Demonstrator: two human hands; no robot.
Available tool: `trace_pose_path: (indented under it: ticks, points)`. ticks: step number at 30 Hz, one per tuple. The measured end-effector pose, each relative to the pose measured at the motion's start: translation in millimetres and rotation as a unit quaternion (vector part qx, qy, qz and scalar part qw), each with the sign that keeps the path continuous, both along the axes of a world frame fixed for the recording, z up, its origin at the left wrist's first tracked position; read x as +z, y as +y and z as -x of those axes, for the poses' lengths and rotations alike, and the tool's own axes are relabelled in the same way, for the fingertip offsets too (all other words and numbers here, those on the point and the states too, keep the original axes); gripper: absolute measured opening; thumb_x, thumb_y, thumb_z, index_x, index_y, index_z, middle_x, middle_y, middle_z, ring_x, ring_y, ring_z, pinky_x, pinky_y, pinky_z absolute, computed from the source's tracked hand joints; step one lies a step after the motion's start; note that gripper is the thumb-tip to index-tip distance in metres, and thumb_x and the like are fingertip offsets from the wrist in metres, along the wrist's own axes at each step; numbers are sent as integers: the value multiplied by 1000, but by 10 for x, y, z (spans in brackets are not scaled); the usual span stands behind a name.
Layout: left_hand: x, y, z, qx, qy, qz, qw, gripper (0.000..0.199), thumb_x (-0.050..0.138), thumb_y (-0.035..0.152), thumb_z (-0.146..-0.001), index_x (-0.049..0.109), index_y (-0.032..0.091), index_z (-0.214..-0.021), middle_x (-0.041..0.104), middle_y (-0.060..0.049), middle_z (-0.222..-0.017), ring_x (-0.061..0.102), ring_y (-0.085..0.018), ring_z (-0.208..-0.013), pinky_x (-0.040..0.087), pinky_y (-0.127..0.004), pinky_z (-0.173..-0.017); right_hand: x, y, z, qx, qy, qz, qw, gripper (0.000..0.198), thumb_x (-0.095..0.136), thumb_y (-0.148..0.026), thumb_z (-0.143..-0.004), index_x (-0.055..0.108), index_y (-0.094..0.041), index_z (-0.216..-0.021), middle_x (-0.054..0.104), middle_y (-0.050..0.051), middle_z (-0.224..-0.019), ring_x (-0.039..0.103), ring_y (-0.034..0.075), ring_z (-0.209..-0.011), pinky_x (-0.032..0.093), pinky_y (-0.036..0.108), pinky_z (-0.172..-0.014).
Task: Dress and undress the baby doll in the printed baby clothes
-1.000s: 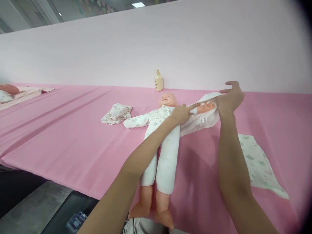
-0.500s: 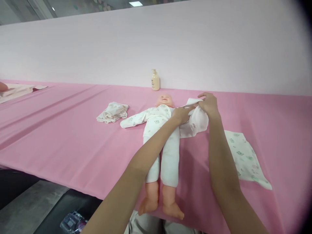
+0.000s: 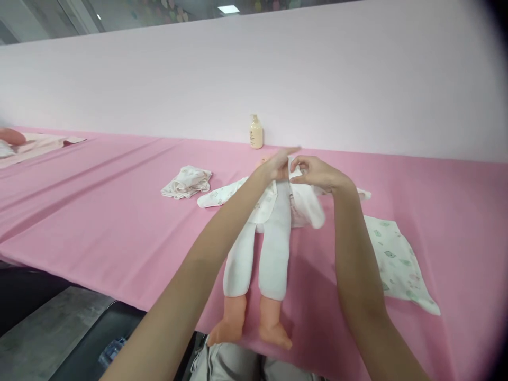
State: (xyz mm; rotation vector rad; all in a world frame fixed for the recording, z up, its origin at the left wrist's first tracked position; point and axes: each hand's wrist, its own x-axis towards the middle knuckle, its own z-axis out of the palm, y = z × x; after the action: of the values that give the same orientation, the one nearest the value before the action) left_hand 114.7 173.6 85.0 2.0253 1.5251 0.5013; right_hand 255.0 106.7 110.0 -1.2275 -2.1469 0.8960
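Observation:
A baby doll (image 3: 273,248) lies on its back on the pink-covered table, feet toward me. Its face is mostly hidden behind my left hand (image 3: 278,165), whose fingers stretch out over the doll's upper chest. A patterned white baby top (image 3: 264,206) covers the doll's arm on the left and part of its torso. My right hand (image 3: 313,172) has thumb and forefinger closed on white cloth (image 3: 294,166) beside the doll's shoulder. Below it hangs a blurred plain white piece; I cannot tell if it is arm or garment. A sleeve end (image 3: 364,194) shows beyond my right wrist.
A folded white cloth (image 3: 187,182) lies left of the doll. A leaf-patterned white cloth (image 3: 399,259) is by my right forearm. A pump bottle (image 3: 256,132) stands against the white partition (image 3: 254,74). Part of another doll (image 3: 11,136) shows far left.
My left hand has moved up from the cloth to the doll's upper chest, fingers now extended. My right hand has come left toward the shoulder. The doll's legs have shifted slightly left.

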Motion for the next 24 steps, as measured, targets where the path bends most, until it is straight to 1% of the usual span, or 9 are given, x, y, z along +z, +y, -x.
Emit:
trace_pose_path:
  ticks: [3, 5, 8, 11, 14, 17, 20, 22, 24]
  points:
    - [192, 23, 108, -13, 59, 83, 995, 22, 54, 29, -86, 63, 12, -75, 61, -2, -56, 64, -16, -71, 55, -35, -70, 8, -38, 120, 93, -35, 39, 994, 22, 67, -20, -70, 58, -22, -90, 58, 3, -105, 58, 12, -74, 46, 21, -57]
    - [290, 35, 192, -10, 81, 115, 990, 5, 62, 11, -73, 65, 11, -77, 61, 0, -53, 63, -15, -63, 54, -33, -69, 13, -47, 151, 131, -55, 83, 986, 23, 68, -19, -70, 57, -22, -90, 59, 3, -105, 59, 11, -68, 48, 22, -55]
    - [404, 40, 344, 17, 98, 127, 987, 23, 59, 3, -68, 67, 11, -88, 61, 1, -55, 64, -14, -60, 54, -28, -68, 18, -36, 116, 118, -60, 118, 984, 24, 69, -20, -72, 56, -21, -91, 63, 3, -99, 63, 12, -65, 51, 23, -56]
    - [463, 37, 502, 66, 125, 110, 984, 23, 60, 2, -67, 67, 10, -88, 63, -1, -59, 66, -16, -63, 54, -27, -66, -8, -6, 62, 78, -62, 148, 984, 27, 71, -19, -72, 55, -20, -94, 68, 4, -89, 66, 14, -65, 53, 25, -56]
    - [455, 58, 633, 92, 168, 95, 977, 19, 64, 6, -66, 67, 9, -85, 64, -4, -59, 68, -18, -67, 54, -27, -66, -66, 23, 95, 95, -72, 169, 978, 25, 74, -20, -69, 56, -18, -87, 70, 6, -82, 68, 18, -68, 56, 27, -57]
    - [419, 74, 696, 95, 182, 32, 978, 20, 66, 12, -68, 66, 8, -87, 64, -5, -59, 67, -19, -67, 54, -29, -66, -121, 42, 213, 132, -87, 175, 972, 23, 77, -24, -67, 58, -17, -79, 70, 5, -76, 68, 18, -68, 57, 28, -60]
    - [443, -122, 611, 84, 76, -104, 988, 24, 61, 15, -75, 64, 9, -98, 67, -7, -73, 67, -16, -69, 55, -27, -68, -150, 49, 312, 123, -111, 163, 973, 25, 77, -26, -66, 58, -17, -80, 68, 4, -72, 67, 18, -65, 56, 28, -59]
    - [526, -499, 459, 45, -40, -187, 981, 26, 54, 17, -81, 62, 12, -105, 68, -8, -90, 67, -14, -78, 55, -25, -71, -159, 45, 326, 72, -134, 123, 981, 28, 79, -28, -65, 58, -17, -80, 66, 3, -70, 65, 18, -61, 54, 28, -55]
    - [648, -1066, 274, -7, -116, -231, 966, 33, 46, 24, -87, 57, 17, -116, 65, -6, -101, 66, -14, -90, 54, -24, -74, -166, 30, 305, 33, -125, 94, 987, 29, 80, -27, -63, 58, -17, -79, 64, 2, -69, 64, 18, -60, 52, 27, -53]
